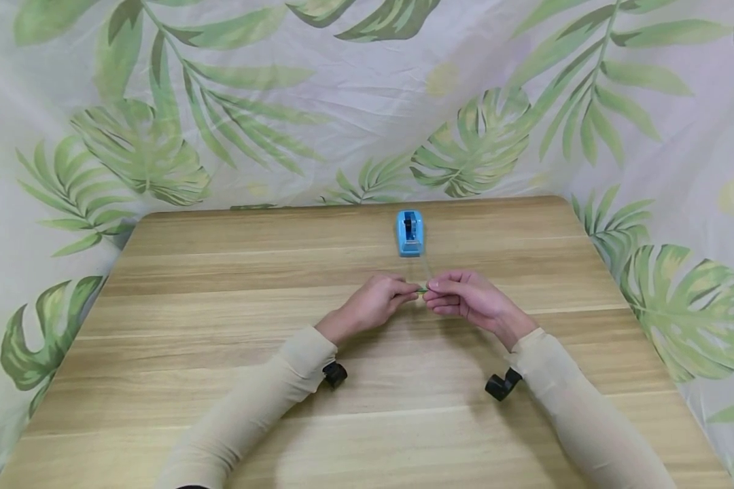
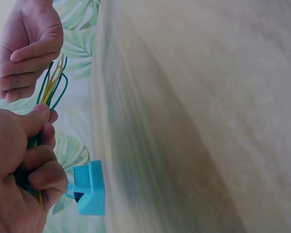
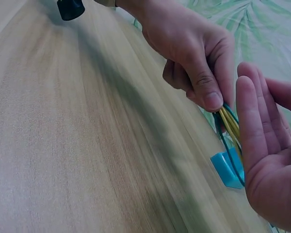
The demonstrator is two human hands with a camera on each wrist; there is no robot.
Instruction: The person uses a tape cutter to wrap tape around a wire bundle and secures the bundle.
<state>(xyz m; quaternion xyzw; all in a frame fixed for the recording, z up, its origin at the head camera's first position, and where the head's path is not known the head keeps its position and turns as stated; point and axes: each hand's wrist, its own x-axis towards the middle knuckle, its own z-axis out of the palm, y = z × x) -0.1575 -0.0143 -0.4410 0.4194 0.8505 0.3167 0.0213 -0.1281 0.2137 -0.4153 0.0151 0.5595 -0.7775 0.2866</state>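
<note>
My left hand point(image 1: 373, 299) grips a small bundle of thin green and yellow cords point(image 2: 51, 90), and their looped ends stick out past the thumb and forefinger. Close beside it, my right hand point(image 1: 472, 299) pinches the end of a narrow clear strip of tape point(image 1: 427, 266) between thumb and forefinger; its other fingers are extended. The strip runs back toward a blue tape dispenser point(image 1: 410, 233), which stands just beyond both hands. In the right wrist view the right fingers point(image 3: 254, 116) cover part of the cords, and the pinch itself is hidden.
Everything stands over a wood-grain table point(image 1: 220, 305). A leaf-patterned cloth point(image 1: 367, 102) hangs behind it and at the sides. Black wrist-camera mounts point(image 1: 334, 375) hang below both sleeves, close above the tabletop.
</note>
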